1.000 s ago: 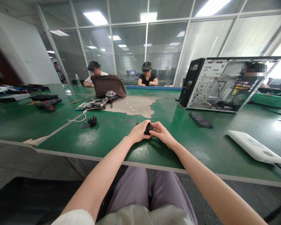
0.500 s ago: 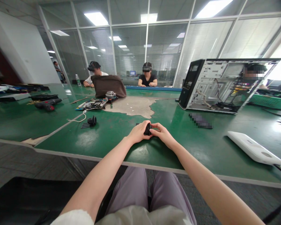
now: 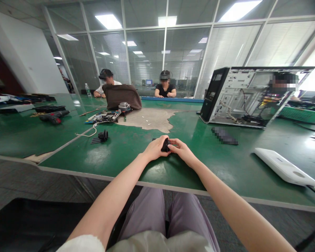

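A small black part [image 3: 165, 145] is held low over the green table [image 3: 136, 164], straight in front of me. My left hand [image 3: 156, 147] wraps round it from the left and covers most of it. From the right, the fingertips of my right hand [image 3: 180, 148] press against its side. Its exact kind is hidden by the fingers. To the left lies another black part with a round cup-like end and several prongs [image 3: 102, 135], apart from both hands.
An open computer case [image 3: 233, 101] stands at the right, with a blurred dark flat object [image 3: 224, 135] before it. A white device [image 3: 283, 164] with a cable lies nearer. Left are a circuit board [image 3: 105, 116], brown cloth [image 3: 123, 96] and power drill [image 3: 54, 117]. People sit across the table.
Both hands and the black part between them stay in almost the same place. The view shifts only very slightly.
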### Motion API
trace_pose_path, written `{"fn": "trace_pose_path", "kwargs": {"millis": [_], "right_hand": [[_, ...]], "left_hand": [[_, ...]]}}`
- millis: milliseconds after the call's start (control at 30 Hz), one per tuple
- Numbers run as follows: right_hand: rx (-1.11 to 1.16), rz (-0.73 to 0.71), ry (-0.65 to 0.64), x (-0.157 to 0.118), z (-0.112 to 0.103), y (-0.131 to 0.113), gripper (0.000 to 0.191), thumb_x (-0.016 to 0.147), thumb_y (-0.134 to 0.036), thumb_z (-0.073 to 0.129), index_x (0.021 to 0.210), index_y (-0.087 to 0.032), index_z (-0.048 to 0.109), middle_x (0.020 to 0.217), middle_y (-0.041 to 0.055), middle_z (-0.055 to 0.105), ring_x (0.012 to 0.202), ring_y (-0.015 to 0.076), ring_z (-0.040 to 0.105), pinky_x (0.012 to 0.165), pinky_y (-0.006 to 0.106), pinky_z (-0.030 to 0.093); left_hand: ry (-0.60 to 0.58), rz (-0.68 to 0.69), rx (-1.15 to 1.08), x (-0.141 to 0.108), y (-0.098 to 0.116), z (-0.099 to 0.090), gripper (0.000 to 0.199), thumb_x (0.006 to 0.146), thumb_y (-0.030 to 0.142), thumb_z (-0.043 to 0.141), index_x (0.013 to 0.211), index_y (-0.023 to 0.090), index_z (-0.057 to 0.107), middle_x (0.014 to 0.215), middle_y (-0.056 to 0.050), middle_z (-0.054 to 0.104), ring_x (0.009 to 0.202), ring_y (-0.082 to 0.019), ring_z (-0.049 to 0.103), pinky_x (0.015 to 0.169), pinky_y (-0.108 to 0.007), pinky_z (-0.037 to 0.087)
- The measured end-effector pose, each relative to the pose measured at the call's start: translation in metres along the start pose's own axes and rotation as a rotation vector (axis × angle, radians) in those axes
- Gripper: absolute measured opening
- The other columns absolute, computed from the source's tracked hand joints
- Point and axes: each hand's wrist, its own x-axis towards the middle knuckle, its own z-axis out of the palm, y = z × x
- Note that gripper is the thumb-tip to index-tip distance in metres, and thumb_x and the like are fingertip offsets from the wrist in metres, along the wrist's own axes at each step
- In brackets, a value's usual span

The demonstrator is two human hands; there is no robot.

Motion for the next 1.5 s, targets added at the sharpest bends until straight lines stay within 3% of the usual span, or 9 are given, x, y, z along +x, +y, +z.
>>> {"fn": "trace_pose_path", "kwargs": {"millis": [267, 500, 633, 767, 1033, 1333, 1500], "right_hand": [[0.02, -0.025, -0.005, -0.0024, 0.0015, -0.005, 0.022, 0.067, -0.029, 0.062, 0.082, -0.02, 0.049, 0.091, -0.0002, 0.057, 0.073, 0.0114, 0.058, 0.07, 0.028, 0.046], [0.012, -0.002, -0.002, -0.0008, 0.0004, -0.0016, 0.03, 0.067, -0.029, 0.062, 0.094, -0.021, 0.05, 0.097, 0.0025, 0.056, 0.076, 0.0135, 0.058, 0.068, 0.03, 0.047], [0.023, -0.023, -0.014, -0.002, 0.0016, -0.0056, 0.028, 0.062, -0.027, 0.066, 0.084, -0.021, 0.051, 0.095, 0.0004, 0.057, 0.082, 0.0139, 0.057, 0.074, 0.029, 0.046], [0.027, -0.028, -0.009, -0.0031, 0.002, -0.0069, 0.022, 0.066, -0.031, 0.063, 0.08, -0.021, 0.049, 0.087, -0.0009, 0.057, 0.074, 0.0128, 0.058, 0.068, 0.029, 0.047], [0.022, -0.01, -0.016, -0.0011, -0.0003, -0.002, 0.031, 0.067, -0.029, 0.062, 0.094, -0.022, 0.049, 0.098, 0.0019, 0.055, 0.073, 0.0125, 0.059, 0.065, 0.028, 0.048], [0.008, -0.032, 0.006, -0.0018, 0.0007, -0.0033, 0.023, 0.067, -0.03, 0.062, 0.083, -0.021, 0.05, 0.092, 0.0001, 0.056, 0.072, 0.0118, 0.058, 0.068, 0.028, 0.047], [-0.005, -0.018, 0.007, -0.0003, -0.001, 0.0002, 0.03, 0.067, -0.031, 0.061, 0.094, -0.022, 0.05, 0.095, 0.0019, 0.055, 0.073, 0.0125, 0.058, 0.064, 0.028, 0.048]], "left_hand": [[0.002, -0.005, -0.008, -0.0002, 0.0017, -0.0014, 0.056, 0.065, 0.032, 0.062, 0.111, 0.021, 0.033, 0.103, -0.006, 0.051, 0.09, -0.022, 0.053, 0.073, -0.032, 0.043], [-0.004, -0.01, -0.013, -0.0002, 0.0037, -0.0031, 0.054, 0.066, 0.032, 0.061, 0.111, 0.021, 0.033, 0.104, -0.006, 0.051, 0.091, -0.022, 0.053, 0.074, -0.032, 0.042], [-0.013, -0.02, -0.004, -0.0003, 0.0035, -0.0032, 0.055, 0.065, 0.031, 0.062, 0.111, 0.022, 0.033, 0.101, -0.005, 0.051, 0.087, -0.022, 0.054, 0.071, -0.031, 0.042], [-0.012, -0.031, 0.003, 0.0, 0.0029, -0.002, 0.057, 0.064, 0.031, 0.063, 0.112, 0.022, 0.033, 0.103, -0.005, 0.051, 0.089, -0.022, 0.054, 0.072, -0.032, 0.043], [-0.012, -0.024, -0.005, 0.0001, 0.0027, -0.0016, 0.057, 0.065, 0.032, 0.063, 0.112, 0.021, 0.032, 0.105, -0.006, 0.05, 0.091, -0.022, 0.053, 0.074, -0.033, 0.042], [-0.007, -0.025, -0.026, 0.0, 0.0021, -0.0011, 0.057, 0.064, 0.031, 0.063, 0.112, 0.022, 0.033, 0.106, -0.006, 0.05, 0.093, -0.022, 0.052, 0.076, -0.033, 0.042], [-0.008, -0.029, -0.037, 0.0005, 0.0027, -0.0013, 0.057, 0.064, 0.031, 0.063, 0.112, 0.022, 0.033, 0.106, -0.006, 0.05, 0.093, -0.022, 0.052, 0.076, -0.033, 0.042]]}}
